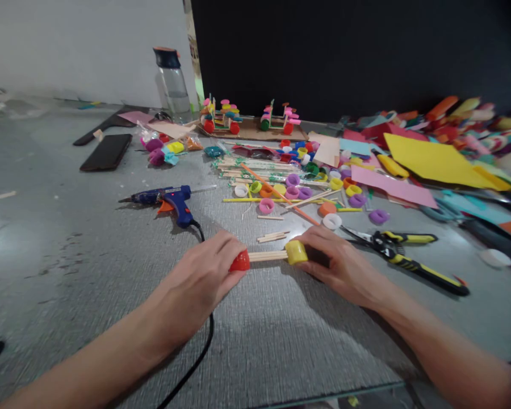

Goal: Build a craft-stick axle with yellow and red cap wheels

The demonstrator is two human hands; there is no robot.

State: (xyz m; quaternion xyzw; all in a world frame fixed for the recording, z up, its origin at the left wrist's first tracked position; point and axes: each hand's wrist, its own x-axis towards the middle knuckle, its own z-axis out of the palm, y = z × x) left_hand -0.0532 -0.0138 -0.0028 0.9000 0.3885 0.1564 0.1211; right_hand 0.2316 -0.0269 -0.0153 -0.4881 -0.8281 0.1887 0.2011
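My left hand (215,264) is closed round a red bottle cap (241,261). Fingers of my right hand (330,258) grip a yellow bottle cap (297,252) from its right side. Pale wooden sticks (268,256) run side by side between the two caps, level and low over the grey table (281,324). Just beyond them lie several short cut sticks (273,236). A blue hot glue gun (170,200) rests on its side past my left hand, its black cord passing under my left wrist. Cutting pliers (392,247) with yellow and black handles lie right of my right hand.
Loose coloured bottle caps (292,193) and packs of sticks (255,167) cover the middle. Two small stick-and-cap models (221,118) stand at the back. A water bottle (172,85) and a dark phone (106,152) are at left. Yellow paper (438,162) lies at right.
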